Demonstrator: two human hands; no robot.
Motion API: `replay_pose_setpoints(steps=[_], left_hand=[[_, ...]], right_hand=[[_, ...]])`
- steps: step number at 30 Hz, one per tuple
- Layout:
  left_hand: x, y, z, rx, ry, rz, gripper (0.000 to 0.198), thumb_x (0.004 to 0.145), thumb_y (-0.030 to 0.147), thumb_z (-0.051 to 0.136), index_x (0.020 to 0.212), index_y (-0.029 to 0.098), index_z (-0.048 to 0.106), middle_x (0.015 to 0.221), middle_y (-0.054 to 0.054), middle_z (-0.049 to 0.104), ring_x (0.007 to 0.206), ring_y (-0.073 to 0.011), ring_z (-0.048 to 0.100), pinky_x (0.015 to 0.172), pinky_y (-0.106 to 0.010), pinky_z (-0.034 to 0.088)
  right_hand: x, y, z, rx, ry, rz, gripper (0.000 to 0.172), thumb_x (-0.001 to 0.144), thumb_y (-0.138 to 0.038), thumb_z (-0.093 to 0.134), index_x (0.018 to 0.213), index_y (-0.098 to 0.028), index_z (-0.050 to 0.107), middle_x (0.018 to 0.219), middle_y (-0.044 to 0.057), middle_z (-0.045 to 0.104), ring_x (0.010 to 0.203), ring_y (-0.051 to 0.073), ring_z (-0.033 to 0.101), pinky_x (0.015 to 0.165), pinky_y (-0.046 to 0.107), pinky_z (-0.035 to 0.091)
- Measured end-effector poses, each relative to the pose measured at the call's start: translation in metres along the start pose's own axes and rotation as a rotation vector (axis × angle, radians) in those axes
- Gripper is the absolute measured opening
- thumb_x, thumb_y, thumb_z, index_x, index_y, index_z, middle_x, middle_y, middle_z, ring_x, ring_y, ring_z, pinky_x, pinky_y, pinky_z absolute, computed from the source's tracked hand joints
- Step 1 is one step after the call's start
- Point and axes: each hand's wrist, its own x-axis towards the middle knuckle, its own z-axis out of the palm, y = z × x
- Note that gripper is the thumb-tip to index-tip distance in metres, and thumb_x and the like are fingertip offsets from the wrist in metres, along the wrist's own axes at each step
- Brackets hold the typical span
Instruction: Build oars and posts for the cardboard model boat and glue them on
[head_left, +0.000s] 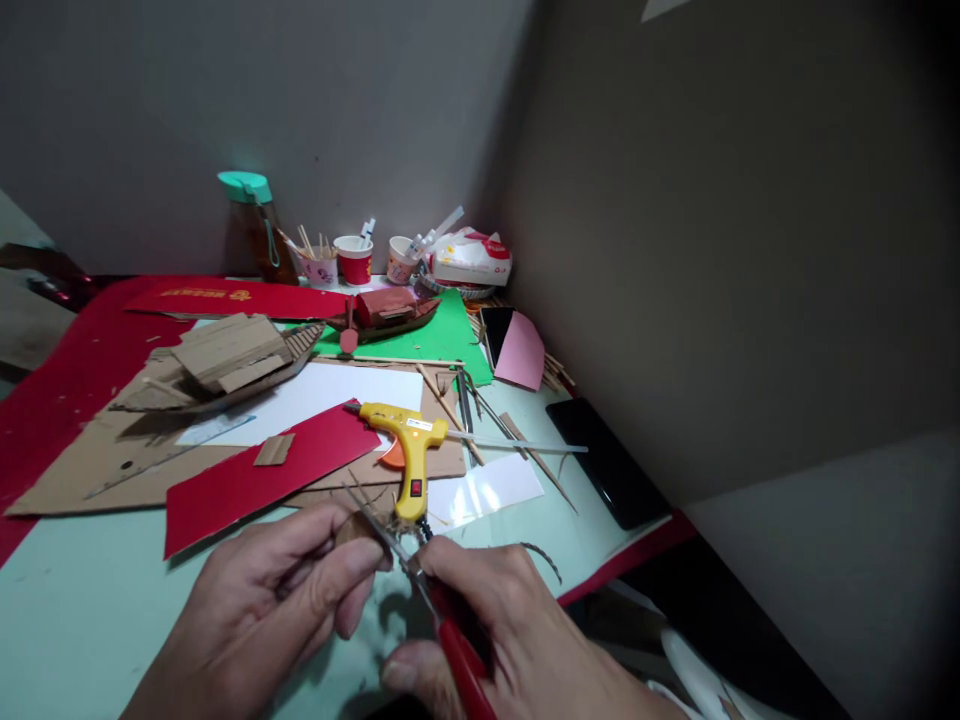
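My right hand (495,610) grips a pair of scissors with red handles (463,665), their slim metal blades parted and pointing up and left. Between the thumb and fingers of my left hand (300,590) is a small brown piece of cardboard (358,530), right against the blades. Its far side is hidden by the fingers. Just beyond both hands lies a yellow hot glue gun (414,440), a clear glue stick (517,443) reaching out of its back end.
A cardboard boat (232,365) rests at left, with a smaller reddish-brown boat (386,312) behind. A red card (270,480) lies in front. A black phone (607,460) sits at the right edge. Cups (354,262), a bottle (259,230) and a tissue pack (471,258) line the back.
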Motion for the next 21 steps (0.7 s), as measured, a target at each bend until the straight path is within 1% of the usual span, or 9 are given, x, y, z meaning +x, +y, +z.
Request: replay_pose_setpoints(steps=[2,5,7,9,11,13,16,19,21], left_hand=[[0.002,-0.003,-0.002,0.017,0.014,-0.007,0.053,0.074,0.078,0.07,0.066,0.026,0.065,0.059,0.003,0.054,0.058,-0.0129,0.053,0.054,-0.021,0.042],[0.003,-0.001,-0.004,-0.003,-0.008,-0.071,0.051,0.072,0.078,0.071,0.077,0.027,0.071,0.059,0.004,0.052,0.056,-0.0121,0.048,0.052,-0.02,0.038],[0.004,0.001,-0.006,0.017,-0.062,-0.08,0.052,0.073,0.076,0.071,0.069,0.025,0.068,0.059,0.003,0.051,0.055,-0.0118,0.046,0.052,-0.02,0.037],[0.006,0.003,-0.01,0.069,-0.129,-0.045,0.055,0.076,0.073,0.07,0.057,0.022,0.061,0.057,0.002,0.052,0.053,-0.0115,0.045,0.051,-0.02,0.038],[0.008,0.005,-0.013,0.105,-0.181,-0.022,0.053,0.078,0.07,0.069,0.055,0.022,0.06,0.056,0.001,0.054,0.053,-0.0117,0.045,0.049,-0.019,0.036],[0.009,0.01,-0.015,0.116,-0.213,-0.031,0.047,0.077,0.065,0.07,0.057,0.023,0.062,0.055,0.001,0.054,0.051,-0.0114,0.043,0.045,-0.018,0.031],[0.008,0.019,-0.017,0.164,-0.189,-0.042,0.042,0.074,0.058,0.072,0.055,0.023,0.061,0.052,0.003,0.051,0.049,-0.0101,0.039,0.044,-0.018,0.027],[0.006,0.026,-0.018,0.188,-0.189,-0.018,0.045,0.072,0.06,0.073,0.05,0.023,0.06,0.047,0.003,0.048,0.046,-0.0105,0.039,0.044,-0.019,0.027],[0.004,0.028,-0.017,0.193,-0.2,-0.04,0.046,0.07,0.063,0.074,0.052,0.022,0.063,0.047,0.003,0.046,0.046,-0.0103,0.038,0.045,-0.019,0.026]], right_hand=[[-0.002,-0.001,-0.001,-0.055,0.027,0.023,0.03,0.09,-0.055,0.067,0.103,-0.028,0.068,0.082,-0.002,0.059,0.078,0.017,0.056,0.076,0.025,0.047],[-0.005,-0.002,-0.002,-0.079,0.047,0.029,0.021,0.094,-0.048,0.061,0.099,-0.028,0.066,0.081,-0.002,0.059,0.083,0.017,0.057,0.079,0.025,0.047],[-0.007,-0.004,-0.004,-0.078,0.03,0.018,0.014,0.096,-0.041,0.058,0.096,-0.027,0.064,0.079,-0.002,0.058,0.08,0.015,0.058,0.074,0.021,0.047],[-0.01,-0.005,-0.007,-0.102,0.007,0.025,0.012,0.095,-0.036,0.058,0.091,-0.026,0.062,0.077,-0.003,0.056,0.071,0.013,0.056,0.064,0.019,0.044],[-0.012,-0.005,-0.011,-0.142,0.008,0.022,0.012,0.094,-0.034,0.059,0.087,-0.024,0.06,0.074,-0.003,0.055,0.066,0.011,0.052,0.06,0.018,0.041],[-0.015,-0.003,-0.013,-0.158,0.002,-0.011,0.01,0.094,-0.031,0.058,0.087,-0.024,0.061,0.073,-0.003,0.056,0.065,0.012,0.051,0.06,0.019,0.041],[-0.017,0.002,-0.014,-0.157,-0.021,-0.067,0.008,0.094,-0.027,0.057,0.089,-0.024,0.062,0.07,-0.003,0.054,0.061,0.012,0.047,0.061,0.02,0.042],[-0.02,0.006,-0.014,-0.174,-0.007,-0.064,0.007,0.094,-0.028,0.059,0.089,-0.025,0.062,0.07,-0.003,0.055,0.06,0.012,0.047,0.063,0.021,0.044],[-0.022,0.006,-0.015,-0.186,0.001,-0.062,0.007,0.094,-0.029,0.059,0.089,-0.025,0.062,0.07,-0.003,0.055,0.06,0.012,0.048,0.065,0.021,0.044]])
